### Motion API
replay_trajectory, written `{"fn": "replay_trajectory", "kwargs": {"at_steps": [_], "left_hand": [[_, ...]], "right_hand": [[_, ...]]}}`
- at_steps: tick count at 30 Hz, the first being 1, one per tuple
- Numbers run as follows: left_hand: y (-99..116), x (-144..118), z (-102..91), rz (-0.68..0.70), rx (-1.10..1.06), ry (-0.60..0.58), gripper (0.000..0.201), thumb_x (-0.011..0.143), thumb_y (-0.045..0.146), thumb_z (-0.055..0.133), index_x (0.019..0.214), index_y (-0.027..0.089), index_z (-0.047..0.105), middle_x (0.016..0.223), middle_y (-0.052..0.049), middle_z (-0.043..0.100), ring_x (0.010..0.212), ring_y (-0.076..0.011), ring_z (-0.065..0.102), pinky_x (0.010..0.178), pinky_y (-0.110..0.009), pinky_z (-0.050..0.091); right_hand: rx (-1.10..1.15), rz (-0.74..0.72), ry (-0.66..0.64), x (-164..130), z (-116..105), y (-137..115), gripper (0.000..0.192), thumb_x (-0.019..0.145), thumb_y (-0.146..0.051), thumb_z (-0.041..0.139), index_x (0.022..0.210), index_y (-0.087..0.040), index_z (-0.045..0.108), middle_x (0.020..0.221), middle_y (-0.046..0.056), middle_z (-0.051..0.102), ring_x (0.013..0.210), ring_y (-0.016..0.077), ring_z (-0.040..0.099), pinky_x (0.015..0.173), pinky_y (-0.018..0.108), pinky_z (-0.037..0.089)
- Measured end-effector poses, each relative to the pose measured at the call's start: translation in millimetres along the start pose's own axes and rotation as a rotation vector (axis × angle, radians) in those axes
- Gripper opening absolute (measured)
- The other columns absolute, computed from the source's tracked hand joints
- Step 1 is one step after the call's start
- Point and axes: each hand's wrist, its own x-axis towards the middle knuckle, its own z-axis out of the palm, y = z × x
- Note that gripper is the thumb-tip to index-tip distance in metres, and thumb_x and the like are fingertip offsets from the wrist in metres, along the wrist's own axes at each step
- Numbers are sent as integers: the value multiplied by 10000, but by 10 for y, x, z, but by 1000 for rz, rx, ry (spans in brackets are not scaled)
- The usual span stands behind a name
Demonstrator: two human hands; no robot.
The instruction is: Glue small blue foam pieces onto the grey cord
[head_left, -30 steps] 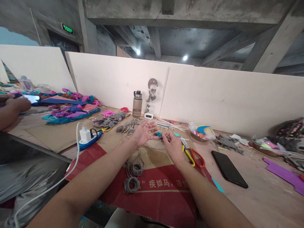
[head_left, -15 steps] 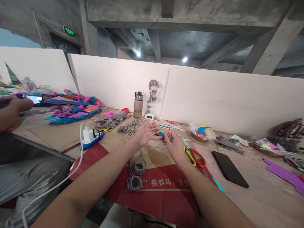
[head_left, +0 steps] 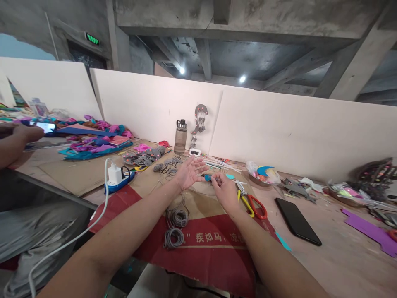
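My left hand [head_left: 188, 174] is turned palm up above the cardboard, its fingers stretched and spread. Facing it, my right hand [head_left: 223, 187] has thumb and fingertips pinched together. A small blue piece [head_left: 207, 177] shows between the two hands at the right fingertips, with something grey beside it; the fingers partly hide both. Whether the left thumb touches the blue piece I cannot tell. Coils of grey cord [head_left: 173, 238] lie on the red printed cardboard [head_left: 214, 258] nearer to me. Scissors [head_left: 248, 203] with red and yellow handles rest just right of my right hand.
A black phone [head_left: 298, 221] lies at the right. Behind stand a water bottle [head_left: 180, 138], a small white clock [head_left: 195, 152] and a grey hanging ornament [head_left: 201, 118]. A white plug [head_left: 114, 174] sits in a blue power strip at left. Another person's hand [head_left: 27, 133] holds a lit phone.
My right fingertips have shifted slightly, and the blue piece between the hands has turned and moved a little left. My left hand stays spread.
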Motion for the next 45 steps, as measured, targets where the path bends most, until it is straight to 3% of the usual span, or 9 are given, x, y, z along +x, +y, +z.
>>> {"fn": "replay_trajectory", "kwargs": {"at_steps": [6,16,33,45], "left_hand": [[-7,16,-16,-11,16,-26,379,922,456,454,998,124,620,995,-125,649,942,-246,654,726,-430,573],[9,2,10,0,11,-7,368,918,458,461,1008,131,603,1043,-128,629,978,-268,647,731,-462,573],[3,3,3,-6,3,-13,356,921,446,460,999,131,606,1031,-130,629,1023,-288,641,895,-592,497],[-16,-1,2,-15,11,-28,342,911,438,486,1001,131,603,1041,-136,631,982,-275,661,898,-601,495]], "right_hand": [[-35,-10,10,-14,14,-3,154,850,-343,506,820,-221,594,706,26,671,611,177,600,599,285,418],[-14,-1,2,-18,4,-21,161,854,-350,512,812,-215,589,676,14,651,586,165,579,582,273,411],[20,-11,28,-11,-9,-25,190,861,-370,514,838,-203,601,642,-2,620,564,143,547,551,249,400],[18,-19,46,-7,-24,-26,201,862,-375,515,850,-201,614,671,7,633,592,144,551,578,252,415]]}}
